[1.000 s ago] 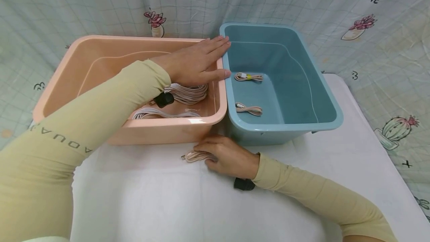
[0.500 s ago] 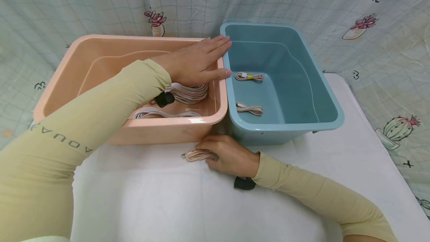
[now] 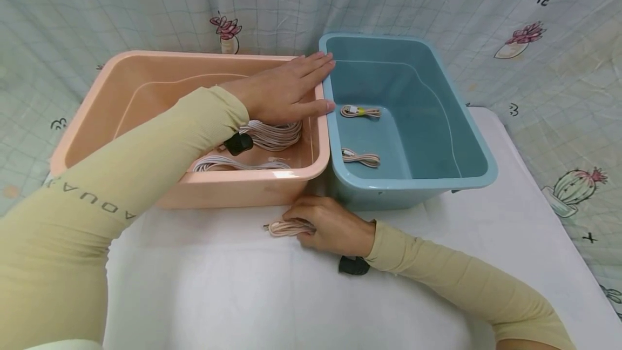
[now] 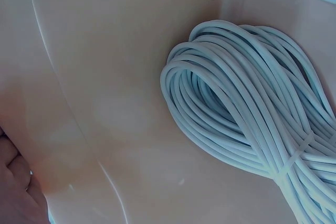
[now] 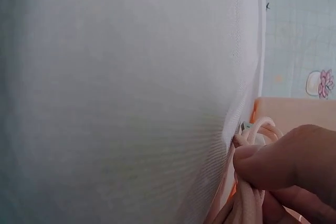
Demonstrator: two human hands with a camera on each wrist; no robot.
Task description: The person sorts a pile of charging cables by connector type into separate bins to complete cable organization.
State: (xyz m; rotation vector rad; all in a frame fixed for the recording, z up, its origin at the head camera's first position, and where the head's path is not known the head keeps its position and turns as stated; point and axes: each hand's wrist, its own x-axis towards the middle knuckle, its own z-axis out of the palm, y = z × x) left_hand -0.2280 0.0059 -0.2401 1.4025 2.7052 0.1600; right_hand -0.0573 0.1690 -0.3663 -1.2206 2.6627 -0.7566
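Note:
My left hand [image 3: 286, 88] lies with straight fingers over the right rim of the peach bin [image 3: 233, 190], its fingertips at the edge of the blue bin [image 3: 413, 183]. Just in front of the bins, my right hand [image 3: 335, 226] pinches a folded pinkish charging cable [image 3: 286, 227] between thumb and fingers, low over the white cloth. The right wrist view shows the thumb pressed on the cable's strands [image 5: 247, 198]. A thick tied coil of cord [image 4: 236, 98] sits inside the peach bin below my left wrist.
Two bundled cables, one with a yellow tie [image 3: 360, 112] and one without a visible tie [image 3: 360, 158], lie on the blue bin's floor. Another pale coil [image 3: 233, 163] lies along the peach bin's front wall. Behind both bins hangs a printed curtain [image 3: 272, 9].
The cable's plug end has shifted very slightly in my right hand's pinch. Both hands otherwise keep their places, and the bins stand as before.

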